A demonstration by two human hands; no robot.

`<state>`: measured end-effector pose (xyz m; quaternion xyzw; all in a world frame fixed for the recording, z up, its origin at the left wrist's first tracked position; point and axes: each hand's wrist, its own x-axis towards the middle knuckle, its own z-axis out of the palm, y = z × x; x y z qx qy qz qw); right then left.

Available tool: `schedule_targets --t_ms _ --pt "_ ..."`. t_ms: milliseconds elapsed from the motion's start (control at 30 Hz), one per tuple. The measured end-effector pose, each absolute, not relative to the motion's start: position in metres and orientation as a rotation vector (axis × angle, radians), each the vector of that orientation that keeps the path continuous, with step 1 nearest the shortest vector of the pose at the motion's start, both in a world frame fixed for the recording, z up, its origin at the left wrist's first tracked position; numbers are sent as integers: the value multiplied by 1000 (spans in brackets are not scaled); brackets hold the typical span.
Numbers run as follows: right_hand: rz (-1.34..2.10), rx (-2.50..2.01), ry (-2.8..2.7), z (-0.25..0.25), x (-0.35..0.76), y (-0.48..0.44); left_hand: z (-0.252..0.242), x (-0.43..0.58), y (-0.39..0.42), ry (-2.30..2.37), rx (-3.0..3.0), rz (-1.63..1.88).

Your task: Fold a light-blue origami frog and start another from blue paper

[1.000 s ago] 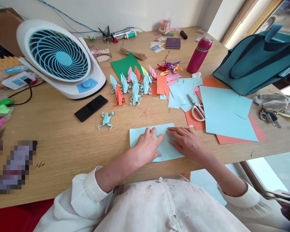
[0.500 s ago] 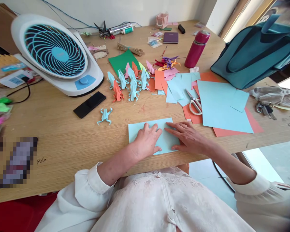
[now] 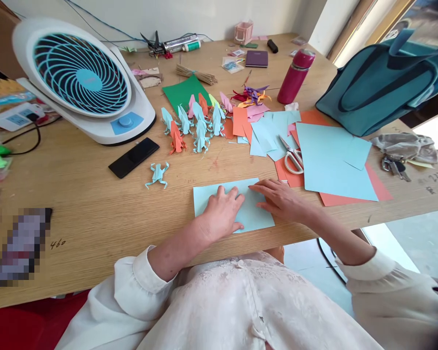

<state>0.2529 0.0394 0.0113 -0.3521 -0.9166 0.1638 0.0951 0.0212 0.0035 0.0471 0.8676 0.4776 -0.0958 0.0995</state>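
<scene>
"Two hands on one sheet: how do they lie?"

"Both are flat on the light blue sheet (image 3: 204, 197), which sits to the right of the fan (image 3: 80, 80) and nearer the person, at the front edge of the table (image 3: 95, 209). The left hand (image 3: 222, 214) has its fingers stretched out side by side, and the right hand (image 3: 282, 199) has them slightly spread. Neither grips anything; they only press down."

"What might go wrong?"

"I'd say the sheet could slide on the smooth wood if one palm presses harder, so any fold would run crooked. I cannot tell whether the fan is blowing; if it is, a loose edge might lift."

"Any containers?"

"A teal bag (image 3: 379, 87) lies far right of the fan, its contents hidden. Behind and to the right of the fan is a small pink basket (image 3: 244, 31), too small to see into. The red bottle (image 3: 295, 78), right of the fan, is capped."
</scene>
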Motion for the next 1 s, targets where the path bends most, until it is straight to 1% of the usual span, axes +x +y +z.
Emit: schedule_targets --t_ms 133,333,500,567,667,833,1000 --pt "400 -933 -2786 1 258 37 46 21 4 1413 2554 -283" --pt "502 -794 -2882 3 275 32 46 20 4 1414 2554 -282" --pt "589 -878 -2926 17 273 29 47 20 3 1416 2563 -288" --pt "590 -987 -2843 24 261 30 47 20 2 1419 2558 -293" --pt "535 -1145 -2543 29 228 37 49 21 3 1423 2552 -278" --pt "671 -952 -2207 1 177 54 51 23 3 1437 2495 -271" --pt "667 -875 -2241 -21 172 59 45 15 -3 1387 2545 -174"
